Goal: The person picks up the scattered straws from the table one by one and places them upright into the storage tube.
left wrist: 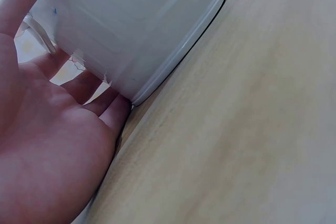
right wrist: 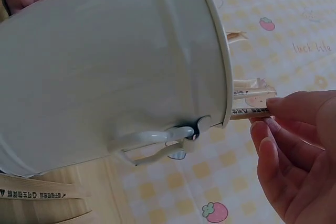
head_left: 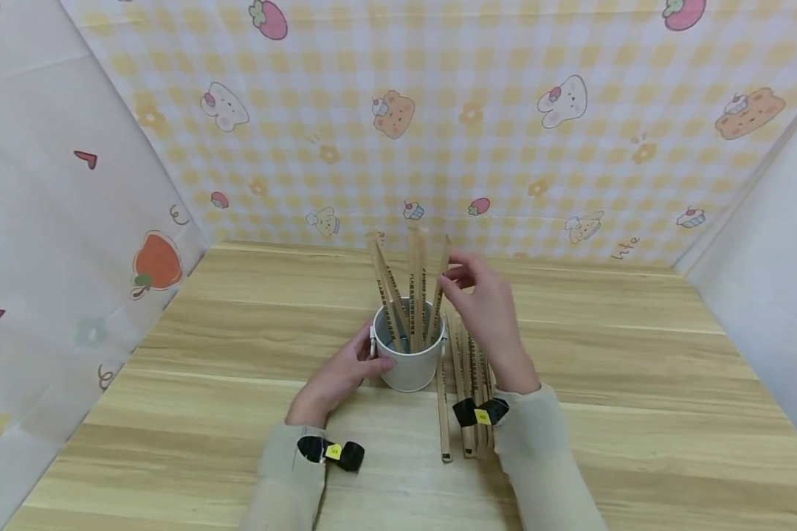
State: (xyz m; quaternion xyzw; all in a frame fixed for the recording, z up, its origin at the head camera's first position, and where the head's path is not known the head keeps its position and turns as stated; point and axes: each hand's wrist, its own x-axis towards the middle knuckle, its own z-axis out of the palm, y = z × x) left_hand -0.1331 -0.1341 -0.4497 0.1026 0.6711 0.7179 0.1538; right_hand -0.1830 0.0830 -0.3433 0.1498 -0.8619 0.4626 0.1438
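A small white bucket (head_left: 409, 373) with side handles stands on the wooden table, holding several straws (head_left: 412, 295) in brown paper wrappers printed with black lettering. My left hand (head_left: 345, 375) grips the bucket's left side, thumb at the front and fingers round behind; in the left wrist view the fingers (left wrist: 84, 85) lie against its wall near the base. Between thumb and fingertips, my right hand (head_left: 490, 306) pinches one wrapped straw (right wrist: 251, 113) above the right part of the rim. That straw's lower end is inside the bucket, leaning slightly right.
More wrapped straws (head_left: 470, 391) lie lengthwise on the table (head_left: 637, 442), right of the bucket and partly under my right forearm. A yellow-checked cloth (head_left: 438, 162) with cartoon prints hangs behind the table. Pale cloth walls (head_left: 53, 243) stand at both sides.
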